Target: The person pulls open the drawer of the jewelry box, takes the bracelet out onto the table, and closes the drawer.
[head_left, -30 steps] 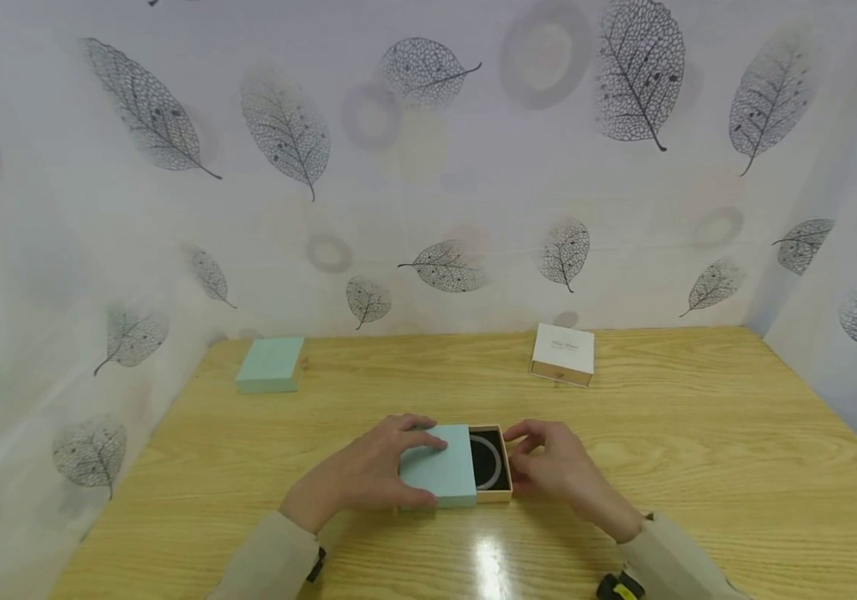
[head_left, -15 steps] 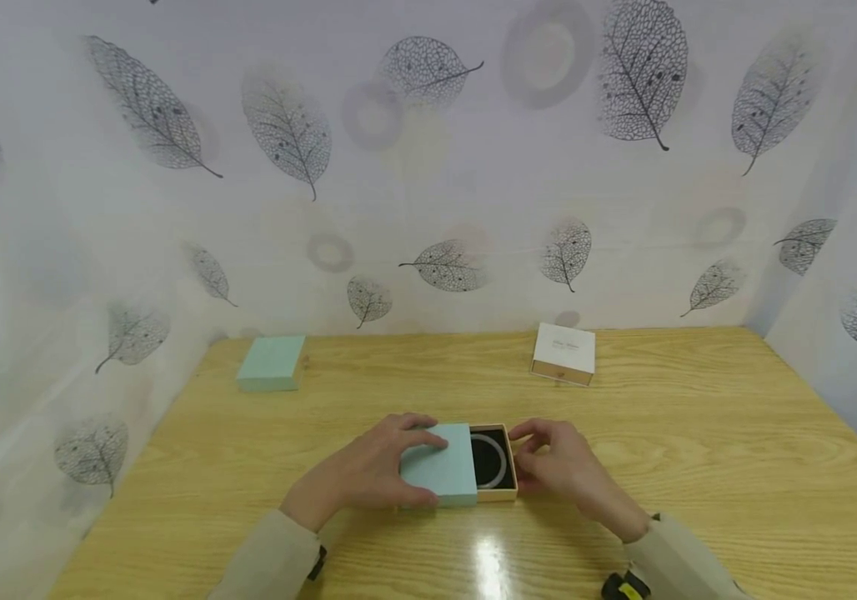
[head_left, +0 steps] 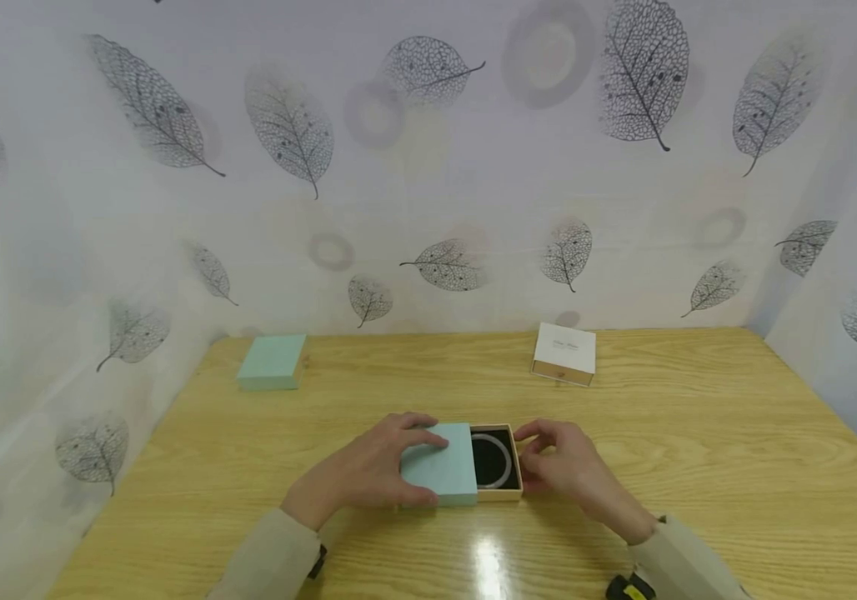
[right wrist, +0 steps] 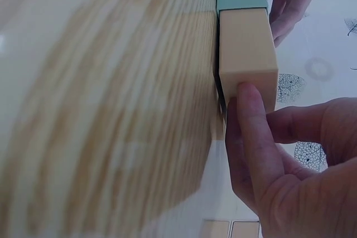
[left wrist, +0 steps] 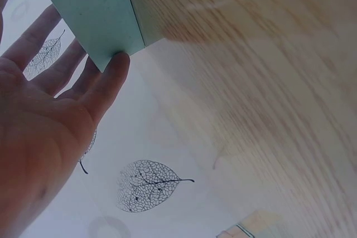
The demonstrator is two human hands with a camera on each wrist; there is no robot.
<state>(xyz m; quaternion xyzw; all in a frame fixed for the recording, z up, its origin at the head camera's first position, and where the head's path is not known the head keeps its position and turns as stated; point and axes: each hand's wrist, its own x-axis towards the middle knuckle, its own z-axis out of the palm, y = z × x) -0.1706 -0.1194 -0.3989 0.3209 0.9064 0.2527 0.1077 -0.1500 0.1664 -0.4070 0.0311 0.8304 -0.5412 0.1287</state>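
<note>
**Part-open drawer (head_left: 499, 496) on wood-grain table (head_left: 699, 458)**

From here I have the left hand (head_left: 376, 468) gripping the mint sleeve (head_left: 453, 473), the right hand (head_left: 565, 460) pinching the drawer's outer end, mid-table, glare (head_left: 488, 567) nearby. A leaf-printed backdrop (head_left: 428, 192) rises around three sides.

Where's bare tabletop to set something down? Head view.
Biggest patch: the table right of the right hand and white box. Also the far strip between the white box and far-left teal box, and left of the left hand. Crowded: centre, at the near teal box and its drawer.
</note>
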